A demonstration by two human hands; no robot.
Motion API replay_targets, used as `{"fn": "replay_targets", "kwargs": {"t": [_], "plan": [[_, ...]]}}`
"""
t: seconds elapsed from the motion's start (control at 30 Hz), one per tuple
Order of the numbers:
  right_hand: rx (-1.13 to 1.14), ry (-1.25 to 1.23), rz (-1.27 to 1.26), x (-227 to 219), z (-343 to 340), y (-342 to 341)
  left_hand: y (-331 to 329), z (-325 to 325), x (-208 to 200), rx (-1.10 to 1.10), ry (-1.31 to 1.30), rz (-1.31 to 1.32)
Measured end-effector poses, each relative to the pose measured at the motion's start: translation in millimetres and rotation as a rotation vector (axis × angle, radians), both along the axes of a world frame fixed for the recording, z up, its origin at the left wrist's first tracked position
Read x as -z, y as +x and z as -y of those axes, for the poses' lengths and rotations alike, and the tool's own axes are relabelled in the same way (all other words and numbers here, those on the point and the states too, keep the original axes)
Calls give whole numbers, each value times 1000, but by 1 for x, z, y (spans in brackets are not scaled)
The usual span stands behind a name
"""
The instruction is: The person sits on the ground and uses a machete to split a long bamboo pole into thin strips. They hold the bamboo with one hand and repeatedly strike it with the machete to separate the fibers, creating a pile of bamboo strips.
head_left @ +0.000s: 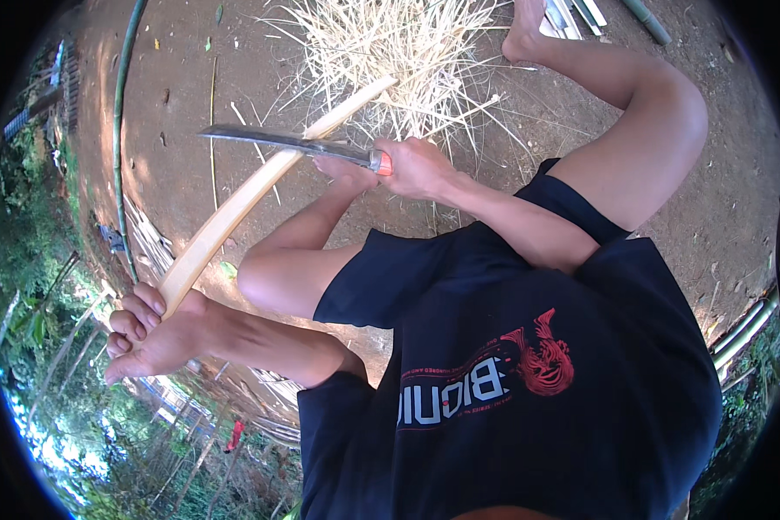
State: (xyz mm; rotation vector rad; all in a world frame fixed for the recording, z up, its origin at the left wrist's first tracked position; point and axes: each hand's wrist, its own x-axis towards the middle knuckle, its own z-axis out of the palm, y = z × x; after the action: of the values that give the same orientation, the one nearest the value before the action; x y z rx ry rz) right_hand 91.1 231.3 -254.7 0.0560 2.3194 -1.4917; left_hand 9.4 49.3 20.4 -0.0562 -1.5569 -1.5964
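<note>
1. Gripping the near end of a pale bamboo strip (225, 219) with the left hand (158, 333), curled closed around it, at the lower left of the frame.
2. Slanting, in the strip's case, from that grasp toward the upper centre, ending over a heap of straw-coloured shavings (407, 39).
3. Clasping the orange-red handle of a machete (260, 136) in the right hand (418, 170), closed firmly, just above the centre of the frame.
4. Crossing the strip with the blade, tip toward the left edge; cannot tell how far into it, if at all.
5. Probably midway through shaving or thinning the strip, judging by the blade's place and the heap.
6. Seemingly calling for a steady left grip, a shallow blade angle and a stroke clear of the bare left foot (348, 173) near the machete.
</note>
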Motion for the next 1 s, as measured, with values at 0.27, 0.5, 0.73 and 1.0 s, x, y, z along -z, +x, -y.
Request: {"fn": "replay_targets", "kwargs": {"t": [0.27,0.5,0.73,1.0], "plan": [[42,249,309,141,-34,-8,-17,23,5,1,11,73],[35,179,332,132,-28,-5,-26,31,6,-77,33,63],[180,319,535,214,-74,30,-64,41,3,83,1,198],[206,-61,582,134,-32,-2,-71,99,5,479,151,186]]}}
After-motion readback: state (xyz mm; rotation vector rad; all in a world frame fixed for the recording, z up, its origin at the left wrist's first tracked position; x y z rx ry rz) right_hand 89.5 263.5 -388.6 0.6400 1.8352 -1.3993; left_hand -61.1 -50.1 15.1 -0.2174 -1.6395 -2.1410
